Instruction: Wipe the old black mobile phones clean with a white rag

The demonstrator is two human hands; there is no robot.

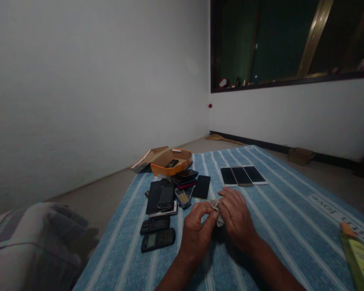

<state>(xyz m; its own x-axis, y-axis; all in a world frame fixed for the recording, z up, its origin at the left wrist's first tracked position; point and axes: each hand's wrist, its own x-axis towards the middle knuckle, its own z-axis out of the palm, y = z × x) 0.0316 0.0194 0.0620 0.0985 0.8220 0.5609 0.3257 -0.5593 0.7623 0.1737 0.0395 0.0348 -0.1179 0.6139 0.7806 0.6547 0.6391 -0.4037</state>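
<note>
Close together over the striped cloth, my left hand [197, 226] and my right hand [237, 216] both grip a crumpled pale cloth [214, 205]. The left thumb and forefinger pinch its near side, while the right fingers curl over its other side. Whether anything is wrapped inside it is hidden. Left of my hands lies a pile of mobile phones, with a small keypad phone [182, 197] on its near side and a dark touchscreen phone [166, 197] beside that. Two black keypad phones [158, 239] lie nearer me. Beyond my hands, three smartphones [242, 176] rest side by side, screens up.
An open orange box [166, 167] holding a phone stands behind the pile. A flat black phone [202, 186] lies beside it. The blue striped cloth [279, 242] covers the surface. A yellow-green packet [359, 254] is at right, and draped fabric [39, 242] at left.
</note>
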